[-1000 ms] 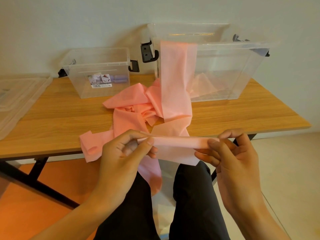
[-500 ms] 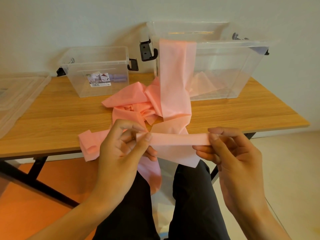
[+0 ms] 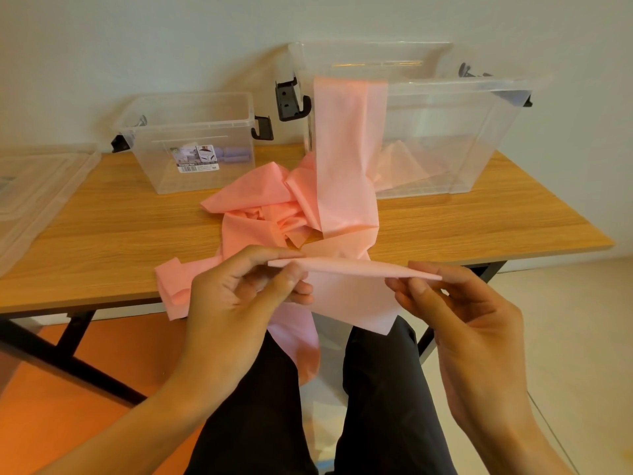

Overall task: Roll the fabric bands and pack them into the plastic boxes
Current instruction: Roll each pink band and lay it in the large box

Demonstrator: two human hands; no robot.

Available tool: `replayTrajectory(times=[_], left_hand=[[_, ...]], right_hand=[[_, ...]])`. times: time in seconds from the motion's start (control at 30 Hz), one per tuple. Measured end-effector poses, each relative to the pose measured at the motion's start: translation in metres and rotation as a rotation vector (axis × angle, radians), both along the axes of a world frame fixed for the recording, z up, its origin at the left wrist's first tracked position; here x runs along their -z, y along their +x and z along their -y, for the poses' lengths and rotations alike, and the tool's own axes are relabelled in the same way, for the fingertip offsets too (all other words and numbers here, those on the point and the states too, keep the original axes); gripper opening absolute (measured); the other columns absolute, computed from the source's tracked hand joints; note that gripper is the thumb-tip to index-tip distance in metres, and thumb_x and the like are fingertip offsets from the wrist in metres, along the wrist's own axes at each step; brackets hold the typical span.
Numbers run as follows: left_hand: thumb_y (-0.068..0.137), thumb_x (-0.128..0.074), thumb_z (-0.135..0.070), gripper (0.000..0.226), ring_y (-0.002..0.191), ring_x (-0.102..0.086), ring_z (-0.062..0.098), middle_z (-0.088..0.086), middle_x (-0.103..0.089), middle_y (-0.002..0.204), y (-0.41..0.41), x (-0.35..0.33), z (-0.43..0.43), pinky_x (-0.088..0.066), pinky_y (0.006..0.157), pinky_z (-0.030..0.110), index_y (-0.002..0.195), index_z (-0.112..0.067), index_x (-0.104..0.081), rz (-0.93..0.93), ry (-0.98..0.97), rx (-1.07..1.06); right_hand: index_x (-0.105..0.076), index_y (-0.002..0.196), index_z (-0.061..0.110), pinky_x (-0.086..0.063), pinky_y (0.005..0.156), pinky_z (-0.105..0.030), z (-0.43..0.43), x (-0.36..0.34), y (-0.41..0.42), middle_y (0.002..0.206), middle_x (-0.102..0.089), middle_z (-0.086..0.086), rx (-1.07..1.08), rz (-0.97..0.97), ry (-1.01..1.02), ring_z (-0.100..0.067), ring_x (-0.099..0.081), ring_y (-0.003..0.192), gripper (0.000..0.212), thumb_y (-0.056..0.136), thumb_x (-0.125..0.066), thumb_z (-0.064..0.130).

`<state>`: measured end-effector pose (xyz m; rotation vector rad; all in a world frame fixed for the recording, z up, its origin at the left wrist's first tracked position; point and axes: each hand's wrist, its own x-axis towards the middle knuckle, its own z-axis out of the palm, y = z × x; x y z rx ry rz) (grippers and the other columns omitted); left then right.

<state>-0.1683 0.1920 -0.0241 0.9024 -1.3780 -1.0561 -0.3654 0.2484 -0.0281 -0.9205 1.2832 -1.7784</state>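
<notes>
**Table.** A wooden table (image 3: 102, 234) is recorded in front of the seated person. It carries two clear boxes and a heap of pink fabric.

**Boxes.** The large plastic box (image 3: 479, 132) stands open at the rear right. The small plastic box (image 3: 164, 173) stands open at the rear left, with what appear to be purple rolls (image 3: 236, 155) inside it. A clear lid (image 3: 34, 186) lies at the table's left end.

**Fabric band.** The pink fabric band (image 3: 346, 159) is draped over the front rim of the large box. It runs down to the loose heap on the table, then passes over the near edge toward the lap (part of it hangs between the knees).

**Hands.** The left hand (image 3: 233, 303) pinches the left end of the folded edge between thumb and fingers. The right hand (image 3: 472, 320) pinches the right end between thumb and forefinger.

**Folded edge.** The folded edge (image 3: 356, 267) is held clear of the table, just in front of its near edge. Its long axis lies left to right, dipping slightly toward the right hand.

**Finding.** The unrolled length lies beyond the hands, toward the large box and crosswise to that axis. Both hands are equally near, one at each end. Rolling is judged barely started, and turns would be taken away from the body. No pink roll is packed yet.
</notes>
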Motion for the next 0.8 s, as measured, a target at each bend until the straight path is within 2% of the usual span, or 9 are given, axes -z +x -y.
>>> replayTrajectory(times=[0.07,0.2,0.3,0.4,0.53,0.6,0.7,0.8], left_hand=[[0.085,-0.065,-0.014,0.016,0.075,-0.074,0.021,0.007,-0.074,0.083,-0.002,0.000,0.000,-0.059,0.070,0.024,0.098,-0.005,-0.071,-0.017,0.029,0.006],[0.092,-0.057,-0.019,0.021,0.084,-0.076,0.030,0.009,-0.072,0.100,-0.003,-0.003,-0.003,-0.063,0.060,0.038,0.099,0.001,-0.058,-0.034,0.136,0.164],[0.091,-0.056,-0.020,0.023,0.087,-0.076,0.031,0.008,-0.072,0.099,-0.002,-0.003,-0.005,-0.062,0.059,0.037,0.095,0.003,-0.053,-0.041,0.157,0.179],[0.086,-0.062,-0.019,0.021,0.085,-0.075,0.030,0.010,-0.073,0.096,-0.001,-0.002,-0.004,-0.060,0.058,0.034,0.090,0.002,-0.060,-0.066,0.159,0.139],[0.079,-0.069,-0.022,0.023,0.070,-0.071,0.032,0.010,-0.073,0.082,0.001,0.000,-0.004,-0.060,0.058,0.040,0.085,0.000,-0.065,-0.046,0.139,0.070],[0.077,-0.070,-0.022,0.017,0.066,-0.069,0.028,0.012,-0.070,0.077,-0.001,0.000,-0.005,-0.059,0.056,0.035,0.078,-0.005,-0.067,-0.067,0.128,0.050],[0.076,-0.070,-0.022,0.011,0.062,-0.067,0.023,0.013,-0.066,0.069,-0.005,0.000,-0.005,-0.057,0.055,0.030,0.069,-0.017,-0.064,-0.105,0.119,0.032],[0.080,-0.069,-0.020,0.020,0.058,-0.065,0.023,0.015,-0.065,0.067,-0.006,0.002,-0.004,-0.057,0.055,0.032,0.086,-0.005,-0.057,-0.121,0.096,0.006]], right_hand=[[-0.075,0.101,0.008,-0.060,0.081,-0.025,-0.001,0.000,0.002,0.097,-0.078,-0.009,-0.006,-0.005,-0.013,-0.024,-0.077,0.094,0.021,0.083,-0.065,0.011],[-0.070,0.095,0.004,-0.061,0.081,-0.028,-0.002,0.001,0.005,0.095,-0.078,-0.012,-0.034,0.045,0.009,-0.027,-0.077,0.096,0.015,0.088,-0.062,0.015],[-0.064,0.082,0.003,-0.061,0.078,-0.027,-0.003,-0.001,0.006,0.093,-0.077,-0.016,-0.043,0.113,0.044,-0.029,-0.077,0.093,0.017,0.083,-0.066,0.020],[-0.062,0.066,0.014,-0.061,0.073,-0.026,-0.003,-0.004,0.007,0.085,-0.073,-0.018,-0.022,0.196,0.063,-0.029,-0.077,0.084,0.016,0.075,-0.073,0.021],[-0.052,0.066,0.010,-0.061,0.063,-0.026,-0.002,-0.003,0.007,0.081,-0.065,-0.025,0.036,0.182,0.101,-0.032,-0.076,0.080,0.030,0.091,-0.063,-0.002],[-0.051,0.064,0.012,-0.061,0.060,-0.027,-0.002,-0.004,0.008,0.074,-0.067,-0.017,0.058,0.178,0.101,-0.032,-0.076,0.076,0.035,0.093,-0.061,-0.003],[-0.049,0.074,0.005,-0.060,0.056,-0.027,-0.003,-0.005,0.011,0.072,-0.071,-0.015,0.067,0.169,0.094,-0.031,-0.076,0.072,0.025,0.094,-0.061,-0.003],[-0.049,0.083,0.003,-0.060,0.056,-0.027,-0.004,-0.004,0.014,0.073,-0.073,-0.018,0.076,0.170,0.085,-0.034,-0.076,0.071,0.017,0.094,-0.061,-0.003]])
